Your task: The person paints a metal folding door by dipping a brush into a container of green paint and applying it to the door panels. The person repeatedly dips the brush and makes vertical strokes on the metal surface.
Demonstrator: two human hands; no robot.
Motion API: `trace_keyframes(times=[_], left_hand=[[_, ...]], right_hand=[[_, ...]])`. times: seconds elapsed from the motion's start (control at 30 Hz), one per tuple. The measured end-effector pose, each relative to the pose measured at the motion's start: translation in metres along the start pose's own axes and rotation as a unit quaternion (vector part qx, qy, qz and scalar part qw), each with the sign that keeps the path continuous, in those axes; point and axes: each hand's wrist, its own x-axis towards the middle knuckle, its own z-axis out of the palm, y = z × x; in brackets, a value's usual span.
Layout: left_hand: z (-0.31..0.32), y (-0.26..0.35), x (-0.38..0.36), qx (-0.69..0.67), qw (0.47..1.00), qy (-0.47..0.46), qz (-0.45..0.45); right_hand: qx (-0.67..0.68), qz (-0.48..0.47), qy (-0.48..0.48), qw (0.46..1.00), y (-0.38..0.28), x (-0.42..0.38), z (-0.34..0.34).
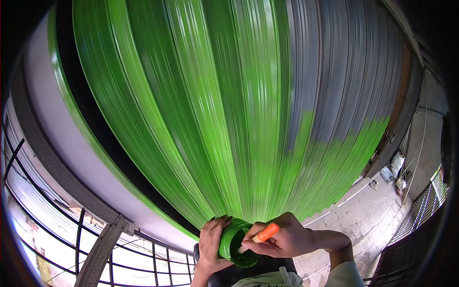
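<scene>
My left hand (209,243) wraps around the side of a green paint pot (230,237), which is tilted so that its mouth faces up and right. Paint coats its rim and inside. My right hand (283,237) grips a paintbrush (266,233) by its orange-tipped handle. The brush points down into the pot's mouth, and its bristle end is hidden inside. Beyond both hands rises a large ridged metal shutter (201,105), glossy green on the left and along the lower right. Its upper right part is bare grey.
A grey post and black metal railing (81,239) run along the lower left. At the right are a pale tiled floor (349,229), some plastic bags (397,165) by the wall, and a slatted grille (420,210).
</scene>
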Motion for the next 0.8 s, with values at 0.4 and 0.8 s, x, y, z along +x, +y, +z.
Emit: trace_keyframes(times=[0.4,0.8], left_hand=[[0.01,-0.012,-0.017,0.001,0.997,-0.007,-0.08],[0.049,-0.019,-0.014,0.097,0.993,-0.029,-0.059]], right_hand=[[0.143,0.04,0.041,0.988,0.004,-0.019,-0.019],[0.119,0.164,0.05,0.978,0.026,-0.075,-0.019]])
